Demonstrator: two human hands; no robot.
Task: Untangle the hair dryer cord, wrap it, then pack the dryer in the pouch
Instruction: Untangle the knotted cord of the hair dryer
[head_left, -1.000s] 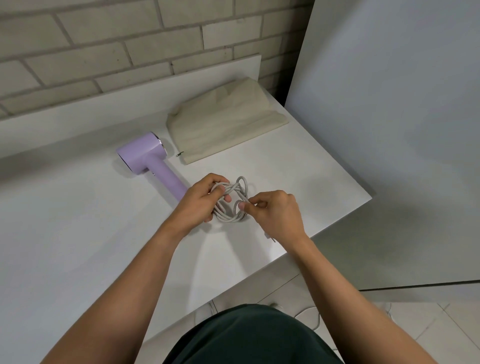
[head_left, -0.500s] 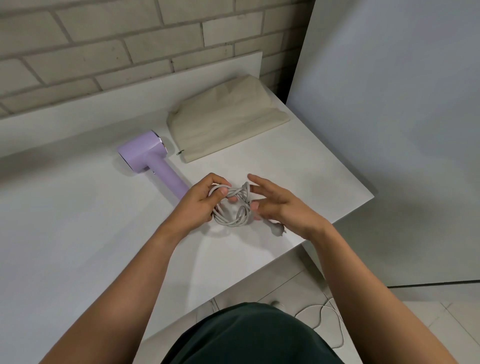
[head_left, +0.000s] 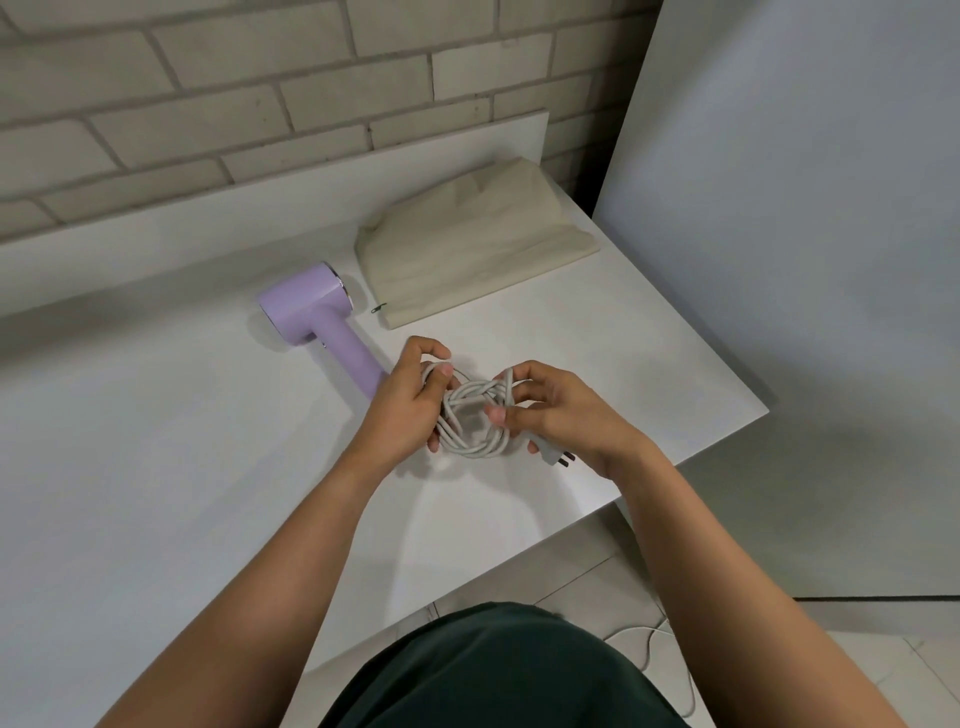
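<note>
Both hands — left hand (head_left: 410, 400), right hand (head_left: 558, 410) — grip the bendy, light cord (head_left: 470, 415), probably still knotted, near the desk's (head_left: 156, 467) front edge.

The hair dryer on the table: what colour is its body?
Light purple, lilac, on the hair dryer; it shows plainly in the head view, the only view.

dryer (head_left: 317, 317): lilac, lying flat | cord (head_left: 475, 415): grey, coiled, tangled | pouch (head_left: 472, 254): beige, flat, behind

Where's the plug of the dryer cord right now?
In the head view the plug pokes out under the right hand, just right of the coiled cord, near the front edge of the table.
</note>
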